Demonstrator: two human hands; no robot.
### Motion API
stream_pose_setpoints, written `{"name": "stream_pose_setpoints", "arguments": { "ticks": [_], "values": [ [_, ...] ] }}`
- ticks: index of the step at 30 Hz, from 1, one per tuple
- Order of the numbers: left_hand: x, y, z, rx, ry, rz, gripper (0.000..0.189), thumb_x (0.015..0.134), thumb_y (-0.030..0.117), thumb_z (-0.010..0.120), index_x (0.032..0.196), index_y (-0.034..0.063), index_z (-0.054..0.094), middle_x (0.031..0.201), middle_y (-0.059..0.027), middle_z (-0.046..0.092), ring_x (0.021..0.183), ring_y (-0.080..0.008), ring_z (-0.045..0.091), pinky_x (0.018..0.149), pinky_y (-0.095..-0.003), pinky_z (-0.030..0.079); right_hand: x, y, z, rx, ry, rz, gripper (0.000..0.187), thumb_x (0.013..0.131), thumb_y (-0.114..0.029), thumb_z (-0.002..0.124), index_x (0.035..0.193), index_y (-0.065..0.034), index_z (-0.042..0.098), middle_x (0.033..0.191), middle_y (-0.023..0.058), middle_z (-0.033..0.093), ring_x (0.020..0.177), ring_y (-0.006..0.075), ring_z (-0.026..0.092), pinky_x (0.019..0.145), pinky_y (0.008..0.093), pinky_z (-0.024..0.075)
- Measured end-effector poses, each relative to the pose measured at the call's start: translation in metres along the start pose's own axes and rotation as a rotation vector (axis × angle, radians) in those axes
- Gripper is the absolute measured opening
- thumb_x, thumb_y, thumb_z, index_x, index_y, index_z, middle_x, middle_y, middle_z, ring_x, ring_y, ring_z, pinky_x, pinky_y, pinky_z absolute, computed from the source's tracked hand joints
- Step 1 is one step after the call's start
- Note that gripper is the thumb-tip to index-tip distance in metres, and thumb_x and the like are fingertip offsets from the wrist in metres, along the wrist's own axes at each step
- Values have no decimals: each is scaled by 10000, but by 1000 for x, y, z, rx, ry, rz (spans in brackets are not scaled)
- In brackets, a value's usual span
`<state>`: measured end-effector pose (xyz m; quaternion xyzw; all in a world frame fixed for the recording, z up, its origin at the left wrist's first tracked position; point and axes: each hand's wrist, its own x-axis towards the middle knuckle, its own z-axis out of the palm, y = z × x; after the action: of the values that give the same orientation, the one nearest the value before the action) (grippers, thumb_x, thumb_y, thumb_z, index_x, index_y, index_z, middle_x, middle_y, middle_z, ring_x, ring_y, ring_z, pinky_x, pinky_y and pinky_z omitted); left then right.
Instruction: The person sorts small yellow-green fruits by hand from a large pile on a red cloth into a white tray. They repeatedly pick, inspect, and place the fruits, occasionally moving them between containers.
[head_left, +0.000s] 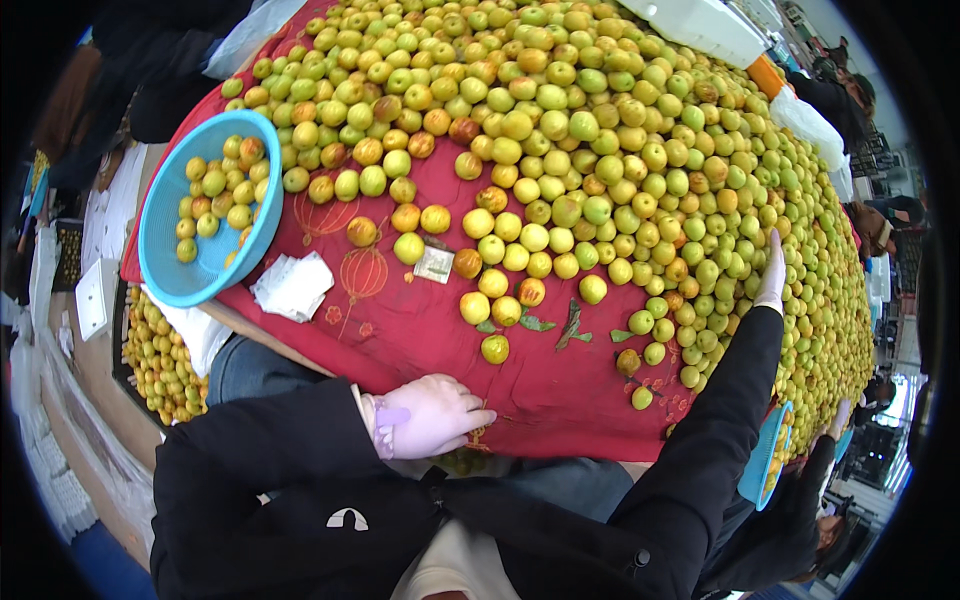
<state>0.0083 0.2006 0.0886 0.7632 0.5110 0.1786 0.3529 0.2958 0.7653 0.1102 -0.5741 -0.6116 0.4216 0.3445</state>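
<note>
My left hand (431, 416), in a pale lilac glove, rests on the near edge of a red patterned cloth (420, 330); its fingers are loosely curled and no fruit shows in it. My right hand (772, 270), gloved too, reaches far right into a large heap of green-yellow jujube-like fruits (600, 135) and touches them, fingers pointing away; whether it grips one is unclear. Between the hands lie loose fruits (495, 349) and green leaves (571, 326). A blue plastic basket (274, 195), partly filled with fruits, stands on the left.
Crumpled white paper (292, 287) and a small printed slip (433, 264) lie on the cloth. Another blue basket (757, 457) is at the right edge, near a co-worker's gloved hand (840, 416). A white foam box (701, 26) stands behind the heap. A fruit-filled crate (157, 360) sits lower left.
</note>
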Motion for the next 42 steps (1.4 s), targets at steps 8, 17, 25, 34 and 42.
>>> {"name": "stream_pose_setpoints", "arguments": {
  "ticks": [8,17,25,34,42],
  "values": [
    [7,-4,10,-113,13,-88,517,855,192,732,1334,32,617,1210,-168,701,1086,-344,693,913,-449,572,-48,-63,99,186,-320,-33,854,945,-615,635,1582,-88,422,1584,97,453,1442,240,428,1220,373,300],
    [12,-4,10,-146,132,-201,587,879,235,702,1413,48,547,1201,-158,664,1015,-360,694,876,-472,577,-116,-111,200,111,-463,-210,793,982,-548,624,1581,-78,403,1633,109,373,1506,233,322,1248,387,220],
    [18,-12,-15,-111,303,-345,607,916,289,678,1450,56,506,1386,-221,597,1194,-384,640,994,-453,548,-181,-138,323,104,-637,-473,932,903,-576,702,1607,-80,348,1663,218,299,1542,355,275,1252,473,241],
    [12,-27,-45,24,364,-426,468,938,284,666,1356,84,599,1301,-157,655,1175,-345,644,1020,-438,512,-251,-146,294,-119,-900,-699,804,909,-547,697,1586,-213,420,1654,277,284,1558,377,254,1234,449,290],
    [9,-19,-27,107,346,-368,223,928,290,680,998,82,634,908,-114,662,894,-316,674,767,-457,547,-46,15,-13,-243,214,-342,739,948,-408,732,1488,37,493,1456,190,569,1314,281,554,1113,374,433]
  ]
}}
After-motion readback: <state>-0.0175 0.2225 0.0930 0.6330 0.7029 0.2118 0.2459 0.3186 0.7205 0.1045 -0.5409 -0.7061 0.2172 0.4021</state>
